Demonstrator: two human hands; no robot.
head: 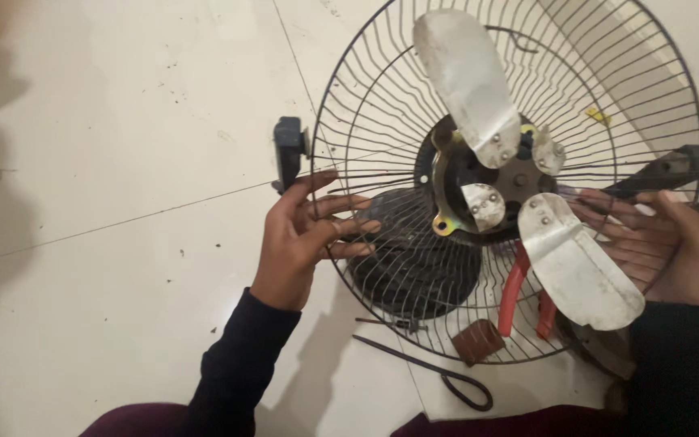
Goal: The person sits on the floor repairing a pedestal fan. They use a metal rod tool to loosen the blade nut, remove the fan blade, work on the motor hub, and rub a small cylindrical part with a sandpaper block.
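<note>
my left hand (305, 235) is on the left edge of the wire fan guard (382, 97), fingers spread and curled loosely around the rim, with the fingertips hooked through the thin wires. my right hand (673, 251) is at the guard's right edge, behind the mesh as i look at it, fingers half closed against the wires; i cannot tell how firmly it grips there. both of my sleeves are dark.

the guard is a round cage of dark radial wires, tipped up between my hands above the pale tiled floor (123, 162). in its centre sits the hub (487, 182), a dark round plate with a yellowish metal ring and small bolts. three dull silver metal blades are fixed to it: one long blade (467, 77) pointing up, another long blade (580, 267) slanting down to the right, and a short stub (485, 205) near the middle.

behind the mesh, below the hub, i see the black ribbed motor housing (414, 259). red-handled pliers (515, 295) lie on the floor under the guard, and a small brown block (477, 340) is just beside them. a black cord (438, 372) loops across the floor near my lap. a small black clip-like part (289, 154) sits at the guard's left rim, just above my left hand.
</note>
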